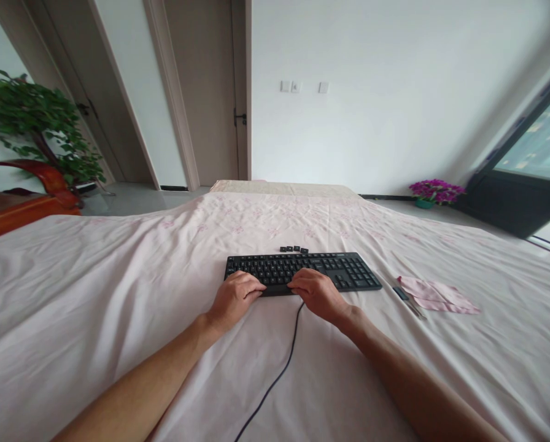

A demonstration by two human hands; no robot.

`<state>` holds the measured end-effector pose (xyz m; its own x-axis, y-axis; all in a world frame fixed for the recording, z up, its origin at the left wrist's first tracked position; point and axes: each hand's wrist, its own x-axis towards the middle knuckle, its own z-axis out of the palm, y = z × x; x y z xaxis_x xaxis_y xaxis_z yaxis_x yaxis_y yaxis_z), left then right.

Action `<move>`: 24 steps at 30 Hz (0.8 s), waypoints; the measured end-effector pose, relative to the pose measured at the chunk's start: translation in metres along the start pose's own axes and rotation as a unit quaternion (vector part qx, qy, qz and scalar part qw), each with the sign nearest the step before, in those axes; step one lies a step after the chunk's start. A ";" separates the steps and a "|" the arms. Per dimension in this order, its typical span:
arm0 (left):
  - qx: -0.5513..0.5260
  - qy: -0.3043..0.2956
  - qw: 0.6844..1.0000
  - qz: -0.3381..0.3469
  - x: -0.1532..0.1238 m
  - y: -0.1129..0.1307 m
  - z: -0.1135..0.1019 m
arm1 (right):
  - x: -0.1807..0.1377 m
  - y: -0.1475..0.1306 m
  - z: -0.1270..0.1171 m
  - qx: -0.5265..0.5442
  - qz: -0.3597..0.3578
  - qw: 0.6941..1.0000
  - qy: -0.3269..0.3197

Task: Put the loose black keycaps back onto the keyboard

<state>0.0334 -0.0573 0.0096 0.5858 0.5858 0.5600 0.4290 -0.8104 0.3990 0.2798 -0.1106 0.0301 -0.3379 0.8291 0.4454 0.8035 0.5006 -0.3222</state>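
A black full-size keyboard [279, 265] lies flat on the pink sheet with its number pad at the right. My left hand [239, 293] is closed at its front edge, left of the middle, fingers and thumb pressed together. Just to the right, my right hand [318, 293] grips the same edge in a similar pinch. The fingers of both hands cover part of the bottom row, so whether they pinch a single key there is hidden. Several loose black keycaps [296, 248] sit in a short line behind the keyboard. A black cable [282, 373] runs from beneath the front edge toward me.
Right of the keyboard lie a folded pink cloth [436, 296] and a thin tool [408, 299] with a dark end and metal prongs. The sheet [164, 270] has soft wrinkles. Beyond are a wooden chair [35, 190], a green plant [40, 123] and purple flowers [437, 191].
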 end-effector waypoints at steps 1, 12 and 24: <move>0.000 0.001 1.000 0.000 0.000 0.000 0.000 | 0.000 -0.001 -0.001 -0.002 -0.002 1.000 -0.003; -0.002 0.010 1.000 0.003 0.001 -0.002 0.002 | 0.002 0.001 0.001 0.002 0.002 1.000 0.001; -0.007 -0.001 1.000 0.010 0.001 -0.005 0.000 | 0.002 -0.001 0.000 0.014 0.001 1.000 -0.002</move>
<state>0.0316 -0.0523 0.0081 0.5949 0.5697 0.5670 0.4079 -0.8218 0.3978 0.2787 -0.1095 0.0313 -0.3383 0.8316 0.4405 0.7908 0.5049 -0.3459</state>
